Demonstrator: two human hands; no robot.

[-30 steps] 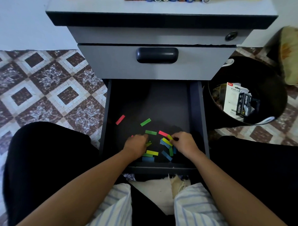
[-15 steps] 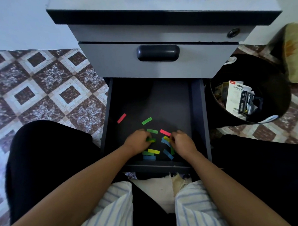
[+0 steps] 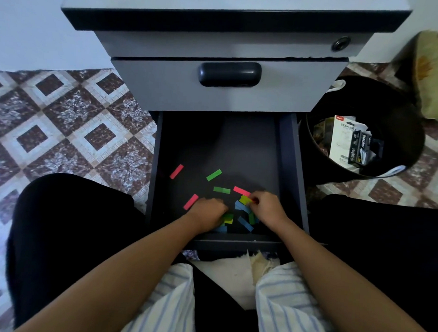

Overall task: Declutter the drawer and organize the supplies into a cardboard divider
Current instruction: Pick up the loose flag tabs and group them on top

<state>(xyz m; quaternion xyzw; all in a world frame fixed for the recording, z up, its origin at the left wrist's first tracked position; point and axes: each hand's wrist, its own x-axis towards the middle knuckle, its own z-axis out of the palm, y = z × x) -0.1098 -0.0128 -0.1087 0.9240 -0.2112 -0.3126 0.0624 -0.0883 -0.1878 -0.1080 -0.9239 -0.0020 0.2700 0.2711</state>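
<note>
Dim, cool indoor light, wide-angle view.
The open drawer (image 3: 228,151) interior sits in deep shadow; the cabinet top (image 3: 233,7) catches soft daylight; straight edges bow outward, and corners blur slightly.

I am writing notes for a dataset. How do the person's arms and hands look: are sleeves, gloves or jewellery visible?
Both forearms are bare up to the bottom edge of the picture; no sleeve shows. The left hand and the right hand have no gloves. No watch, bracelet or ring is visible, though the fingers are partly hidden and small.
</note>
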